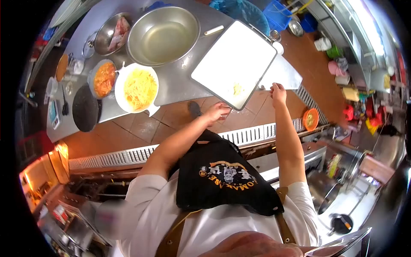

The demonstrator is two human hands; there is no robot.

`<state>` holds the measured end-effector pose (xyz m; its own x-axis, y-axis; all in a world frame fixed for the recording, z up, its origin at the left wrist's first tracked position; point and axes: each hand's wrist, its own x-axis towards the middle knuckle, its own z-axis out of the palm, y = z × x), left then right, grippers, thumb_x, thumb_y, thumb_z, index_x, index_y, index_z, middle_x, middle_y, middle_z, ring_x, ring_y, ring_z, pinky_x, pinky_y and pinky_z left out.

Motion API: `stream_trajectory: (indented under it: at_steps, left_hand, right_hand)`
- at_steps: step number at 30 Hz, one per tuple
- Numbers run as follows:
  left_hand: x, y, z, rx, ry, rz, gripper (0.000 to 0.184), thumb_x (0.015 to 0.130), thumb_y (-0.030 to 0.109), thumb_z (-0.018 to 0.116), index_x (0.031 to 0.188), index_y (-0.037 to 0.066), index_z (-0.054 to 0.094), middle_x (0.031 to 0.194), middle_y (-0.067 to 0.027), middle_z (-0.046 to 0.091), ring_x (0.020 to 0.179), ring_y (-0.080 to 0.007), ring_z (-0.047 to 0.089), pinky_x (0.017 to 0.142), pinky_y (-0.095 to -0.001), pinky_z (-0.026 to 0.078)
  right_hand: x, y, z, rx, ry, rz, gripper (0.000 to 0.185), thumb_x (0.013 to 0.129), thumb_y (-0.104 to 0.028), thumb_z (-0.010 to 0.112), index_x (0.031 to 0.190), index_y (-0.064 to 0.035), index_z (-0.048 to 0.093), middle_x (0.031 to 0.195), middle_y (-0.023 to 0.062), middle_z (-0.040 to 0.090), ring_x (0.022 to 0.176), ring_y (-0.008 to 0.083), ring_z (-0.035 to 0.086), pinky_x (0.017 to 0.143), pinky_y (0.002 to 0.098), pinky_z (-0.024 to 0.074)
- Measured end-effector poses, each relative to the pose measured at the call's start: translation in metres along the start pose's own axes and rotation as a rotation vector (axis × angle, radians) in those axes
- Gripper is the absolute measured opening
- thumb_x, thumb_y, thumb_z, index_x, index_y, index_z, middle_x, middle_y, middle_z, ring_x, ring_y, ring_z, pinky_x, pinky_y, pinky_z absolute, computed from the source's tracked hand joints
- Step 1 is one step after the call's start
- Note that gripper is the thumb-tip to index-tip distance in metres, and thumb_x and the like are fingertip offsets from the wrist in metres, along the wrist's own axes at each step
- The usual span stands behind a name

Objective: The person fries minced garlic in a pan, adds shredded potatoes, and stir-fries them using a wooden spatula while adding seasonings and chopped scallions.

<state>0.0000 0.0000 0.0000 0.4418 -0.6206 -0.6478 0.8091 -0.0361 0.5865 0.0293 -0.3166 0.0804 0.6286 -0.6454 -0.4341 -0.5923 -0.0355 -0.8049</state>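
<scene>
My left hand (217,112) is at the near corner of a white cutting board (235,55), its fingers curled by the edge; whether they grip the board is unclear. My right hand (277,93) is closed beyond the board's right edge, above the corner of the metal table (180,85); what it pinches is too small to name. A small pale yellow heap (238,89) lies near the board's front corner. Left of the board stands a white colander (120,91) of yellow shreds (139,89).
A large metal bowl (163,36) of liquid, a bowl with raw meat (119,34), an orange-red mixture (104,79) and a round black board (85,108) stand on the left. A knife handle (214,30) lies behind. An orange basket (311,119) sits lower right.
</scene>
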Motion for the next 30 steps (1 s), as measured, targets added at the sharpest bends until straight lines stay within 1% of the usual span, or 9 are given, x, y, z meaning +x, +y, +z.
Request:
stream_trajectory:
  at_steps: [3, 7, 10, 11, 13, 15, 19, 27, 30]
  left_hand:
    - [0.006, -0.013, -0.012, -0.318, -0.029, 0.019, 0.042, 0.086, 0.017, 0.063, 0.122, 0.010, 0.045, 0.110, -0.0035, 0.056, 0.100, -0.0184, 0.055, 0.079, -0.0371, 0.045]
    - [0.007, 0.002, 0.041, -0.430, 0.145, 0.074, 0.042, 0.089, 0.010, 0.058, 0.127, 0.003, 0.042, 0.114, -0.0105, 0.056, 0.095, -0.0240, 0.059, 0.087, -0.0388, 0.049]
    - [0.005, -0.006, 0.040, -0.411, 0.242, 0.138, 0.043, 0.089, 0.009, 0.059, 0.127, 0.003, 0.041, 0.113, -0.0105, 0.056, 0.095, -0.0225, 0.059, 0.085, -0.0367, 0.051]
    - [0.003, -0.006, 0.046, -0.345, 0.298, 0.160, 0.043, 0.089, 0.009, 0.059, 0.127, 0.003, 0.041, 0.113, -0.0101, 0.056, 0.096, -0.0211, 0.059, 0.083, -0.0355, 0.051]
    - [0.003, -0.017, 0.065, -0.364, 0.452, 0.284, 0.041, 0.089, 0.009, 0.058, 0.127, 0.004, 0.044, 0.111, -0.0087, 0.056, 0.092, -0.0184, 0.058, 0.079, -0.0320, 0.052]
    - [0.004, -0.019, 0.090, -0.539, 0.704, 0.277, 0.043, 0.091, 0.014, 0.057, 0.131, 0.005, 0.042, 0.113, -0.0077, 0.057, 0.096, -0.0208, 0.057, 0.083, -0.0349, 0.050]
    - [0.018, -0.022, 0.121, -1.068, 0.844, 0.475, 0.045, 0.095, 0.025, 0.050, 0.135, 0.006, 0.039, 0.117, -0.0068, 0.056, 0.103, -0.0243, 0.055, 0.091, -0.0392, 0.045]
    - [0.036, 0.006, 0.133, -1.517, 0.723, 0.708, 0.043, 0.100, 0.037, 0.031, 0.127, 0.007, 0.045, 0.127, -0.0106, 0.050, 0.116, -0.0281, 0.048, 0.101, -0.0434, 0.036]
    - [0.032, 0.007, 0.131, -1.525, 0.646, 0.674, 0.042, 0.099, 0.033, 0.029, 0.119, 0.003, 0.049, 0.116, -0.0129, 0.056, 0.110, -0.0275, 0.053, 0.095, -0.0439, 0.043]
  right_hand:
    - [0.034, -0.014, 0.031, -0.071, -0.088, -0.114, 0.024, 0.087, -0.024, 0.058, 0.101, -0.0039, 0.061, 0.078, 0.0021, 0.060, 0.064, 0.0072, 0.052, 0.050, 0.0224, 0.0411]
    - [0.112, -0.069, 0.009, -0.422, -0.023, -0.451, 0.026, 0.082, -0.024, 0.064, 0.095, -0.0013, 0.065, 0.088, 0.0096, 0.066, 0.087, 0.0198, 0.061, 0.080, 0.0323, 0.0468]
    - [0.200, -0.077, 0.043, -0.583, -0.080, -0.707, 0.044, 0.081, -0.039, 0.060, 0.108, -0.0035, 0.061, 0.097, 0.0162, 0.065, 0.093, 0.0306, 0.062, 0.083, 0.0363, 0.0458]
    - [0.237, -0.078, 0.056, -0.613, -0.210, -0.611, 0.052, 0.081, -0.039, 0.061, 0.118, -0.0019, 0.056, 0.118, 0.0212, 0.059, 0.110, 0.0349, 0.056, 0.094, 0.0391, 0.0426]
    - [0.259, -0.084, 0.073, -0.844, -0.029, -0.897, 0.051, 0.082, -0.040, 0.061, 0.118, -0.0038, 0.057, 0.115, 0.0203, 0.060, 0.108, 0.0355, 0.056, 0.093, 0.0422, 0.0431]
    - [0.216, -0.110, 0.074, -0.582, -0.207, -1.125, 0.038, 0.087, -0.031, 0.058, 0.115, -0.0043, 0.060, 0.109, 0.0170, 0.063, 0.106, 0.0333, 0.058, 0.091, 0.0420, 0.0444]
    - [0.096, -0.076, 0.074, -0.267, -1.010, -1.086, 0.027, 0.088, -0.014, 0.055, 0.113, -0.0050, 0.061, 0.110, 0.0116, 0.064, 0.107, 0.0298, 0.058, 0.094, 0.0383, 0.0438]
    - [-0.007, -0.022, 0.135, -0.193, -1.043, -1.492, 0.021, 0.084, -0.008, 0.056, 0.103, -0.0032, 0.064, 0.109, 0.0137, 0.063, 0.104, 0.0315, 0.058, 0.091, 0.0367, 0.0462]
    - [-0.042, 0.006, 0.120, -0.151, -1.128, -1.336, 0.013, 0.082, -0.009, 0.058, 0.091, -0.0037, 0.067, 0.098, 0.0121, 0.066, 0.095, 0.0308, 0.061, 0.087, 0.0392, 0.0473]
